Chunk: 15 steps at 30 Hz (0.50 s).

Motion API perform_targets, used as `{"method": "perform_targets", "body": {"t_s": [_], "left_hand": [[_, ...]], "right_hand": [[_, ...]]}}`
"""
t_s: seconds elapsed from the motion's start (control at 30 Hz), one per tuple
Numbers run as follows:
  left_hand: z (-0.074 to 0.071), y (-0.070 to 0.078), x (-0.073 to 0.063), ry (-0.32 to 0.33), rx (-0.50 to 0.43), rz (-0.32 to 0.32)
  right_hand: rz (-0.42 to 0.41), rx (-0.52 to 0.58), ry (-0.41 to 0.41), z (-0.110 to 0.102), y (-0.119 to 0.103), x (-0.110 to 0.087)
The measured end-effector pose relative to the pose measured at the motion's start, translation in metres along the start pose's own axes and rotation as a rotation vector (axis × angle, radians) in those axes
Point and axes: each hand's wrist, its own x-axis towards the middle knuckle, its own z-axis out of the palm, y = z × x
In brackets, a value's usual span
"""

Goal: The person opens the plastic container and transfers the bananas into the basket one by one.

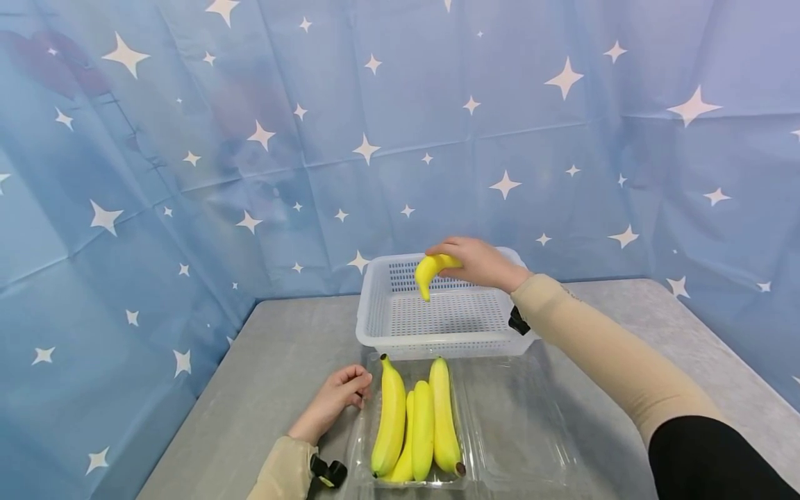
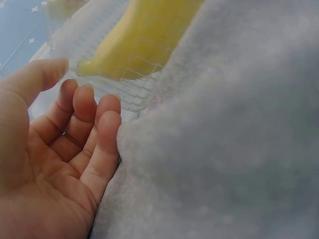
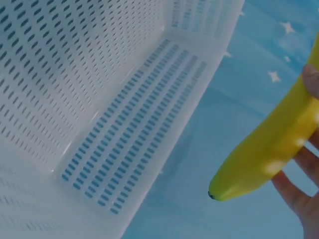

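Yellow banana (image 1: 430,269) gripped in right hand (image 1: 475,262), over basket (image 1: 369,298), frame centre; arm outstretched. Left hand (image 1: 340,394), lower centre, loosely curled, holding nothing, perhaps touching clear box (image 1: 470,437).

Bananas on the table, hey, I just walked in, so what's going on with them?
A person's right hand is holding one banana up above a white perforated plastic basket. In front of the basket lies an open clear plastic clamshell, with four bananas visible in its left half. The left hand is at the clamshell's left edge, fingers loosely curled.
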Motion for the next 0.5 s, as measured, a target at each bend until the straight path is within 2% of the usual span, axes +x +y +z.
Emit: {"method": "perform_targets", "body": {"t_s": [0.17, 0.5], "left_hand": [[-0.001, 0.0, 0.001, 0.005, -0.004, -0.001], [0.001, 0.001, 0.0, 0.019, -0.001, -0.01]], "right_hand": [[0.06, -0.017, -0.018, 0.001, 0.01, 0.004], [0.045, -0.024, -0.039, 0.009, 0.015, 0.008]]}}
